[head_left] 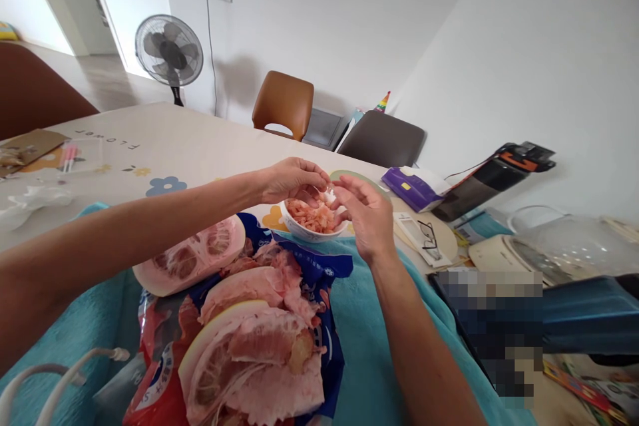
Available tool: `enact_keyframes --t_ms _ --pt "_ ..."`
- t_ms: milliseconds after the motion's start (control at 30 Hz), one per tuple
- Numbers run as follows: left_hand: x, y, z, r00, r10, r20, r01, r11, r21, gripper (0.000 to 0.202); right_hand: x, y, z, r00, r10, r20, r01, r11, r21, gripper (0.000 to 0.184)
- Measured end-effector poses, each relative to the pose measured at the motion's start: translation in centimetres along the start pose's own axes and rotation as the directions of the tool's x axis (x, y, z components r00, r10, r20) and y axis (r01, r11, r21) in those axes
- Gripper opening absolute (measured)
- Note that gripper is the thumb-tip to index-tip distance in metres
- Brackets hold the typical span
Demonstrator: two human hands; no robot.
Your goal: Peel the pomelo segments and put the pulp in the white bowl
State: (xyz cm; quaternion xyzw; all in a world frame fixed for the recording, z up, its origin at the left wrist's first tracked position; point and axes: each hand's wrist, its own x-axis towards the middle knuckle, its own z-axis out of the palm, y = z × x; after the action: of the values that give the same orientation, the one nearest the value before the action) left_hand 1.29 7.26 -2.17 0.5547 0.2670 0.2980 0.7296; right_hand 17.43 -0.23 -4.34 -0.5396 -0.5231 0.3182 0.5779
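My left hand and my right hand meet above a white bowl. Both are closed, with thumbs and fingertips pinching a small pale piece of pomelo between them. My fingers partly cover this piece. Peeled pink pomelo flesh fills the bowl. Nearer to me lie a cut pomelo wedge with its rind on and peeled-back membrane, and another large pomelo section to its left. Pink scraps of peel are heaped beside them, all on a blue and red plastic bag.
A teal towel lies under the bag. To the right are a purple tissue pack, eyeglasses, a dark bottle and a cream appliance. White cables curl at lower left. Chairs and a fan stand beyond the table.
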Motion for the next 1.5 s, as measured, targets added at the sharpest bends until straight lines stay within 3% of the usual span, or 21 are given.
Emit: enact_keyframes --t_ms 100,233,433,700,900,1033,1167,1333,1500 --pt "0.0 -0.2 0.4 1.0 0.019 0.008 -0.02 0.998 0.058 0.002 -0.3 -0.2 0.4 0.998 -0.015 0.055 0.014 1.0 0.02 0.035" --pt "0.0 -0.3 0.7 0.996 0.065 -0.053 -0.06 0.993 0.098 0.002 -0.3 -0.1 0.3 0.998 -0.058 -0.005 0.058 0.998 -0.034 0.017" --pt "0.0 -0.2 0.4 0.984 0.04 -0.176 -0.019 0.993 0.117 0.005 0.2 -0.1 -0.3 0.996 -0.033 -0.077 0.029 0.998 -0.055 0.013" --pt "0.5 -0.3 0.0 0.978 0.093 -0.187 0.023 0.844 0.536 0.011 0.5 0.0 -0.5 0.996 0.061 -0.064 -0.057 0.996 0.07 0.016" --pt "0.4 -0.6 0.8 0.963 0.172 -0.21 -0.046 0.865 0.499 0.016 0.3 -0.2 -0.3 0.994 0.093 -0.05 -0.09 0.994 0.064 0.019" --pt "-0.2 -0.6 1.8 0.972 0.212 -0.1 -0.145 0.88 0.452 0.023 0.1 -0.7 -0.2 0.992 0.13 -0.003 -0.129 0.986 0.107 0.028" --pt "-0.6 -0.5 2.2 0.98 0.197 -0.032 -0.16 0.872 0.462 0.014 -0.1 -1.1 -0.3 0.984 0.163 0.078 -0.171 0.979 0.114 0.032" --pt "-1.2 0.0 1.9 0.979 0.198 -0.054 -0.143 0.844 0.517 0.013 -0.2 -1.4 -0.4 0.969 0.16 0.191 -0.188 0.972 0.138 0.024" --pt "-1.7 0.3 2.6 0.954 0.265 -0.141 -0.12 0.767 0.631 0.01 -0.3 -1.5 -0.1 0.985 0.127 0.114 -0.143 0.978 0.155 0.017"
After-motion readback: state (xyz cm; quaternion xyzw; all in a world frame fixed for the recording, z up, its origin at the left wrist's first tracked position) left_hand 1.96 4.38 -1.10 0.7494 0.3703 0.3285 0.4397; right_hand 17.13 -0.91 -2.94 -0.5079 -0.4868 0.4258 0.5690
